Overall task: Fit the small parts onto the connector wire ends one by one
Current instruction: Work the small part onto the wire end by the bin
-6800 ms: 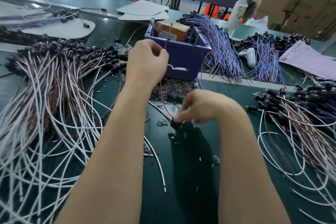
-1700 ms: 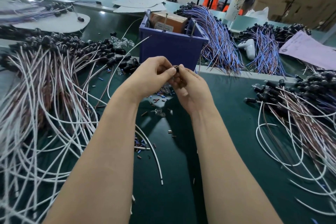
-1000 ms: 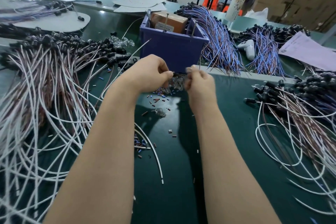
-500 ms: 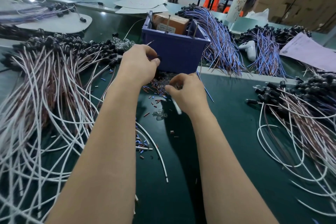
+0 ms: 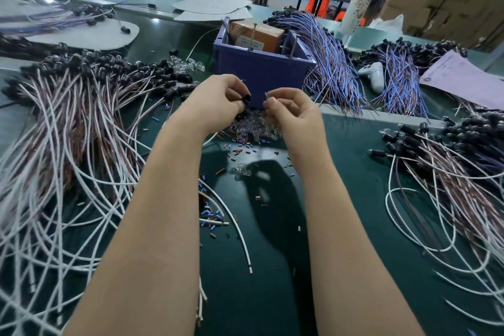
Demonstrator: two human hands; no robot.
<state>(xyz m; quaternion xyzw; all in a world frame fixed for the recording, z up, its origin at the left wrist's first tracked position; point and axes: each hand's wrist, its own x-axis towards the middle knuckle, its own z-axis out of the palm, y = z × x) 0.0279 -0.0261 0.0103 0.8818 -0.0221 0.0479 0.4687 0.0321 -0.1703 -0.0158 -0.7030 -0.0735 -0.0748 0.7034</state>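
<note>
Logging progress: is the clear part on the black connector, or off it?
Off. The left hand pinches the connector, the right hand pinches the clear part, with a gap between them.

One bin (image 5: 261,73), with one box (image 5: 256,35) in it. Two hands: the left hand (image 5: 215,101) pinches one cap (image 5: 246,97), the right hand (image 5: 294,112) one clear part (image 5: 267,95). Two heaps of white wires, one left of the bin (image 5: 68,131), one right (image 5: 450,172). Three bundles of blue wires: two right of the bin (image 5: 327,63) (image 5: 401,79), one far left (image 5: 54,16). Right of the bin also one bottle (image 5: 357,8), one controller (image 5: 373,75) and one sheet (image 5: 463,79). Loose bits (image 5: 245,139) before the bin: too many to count.
</note>
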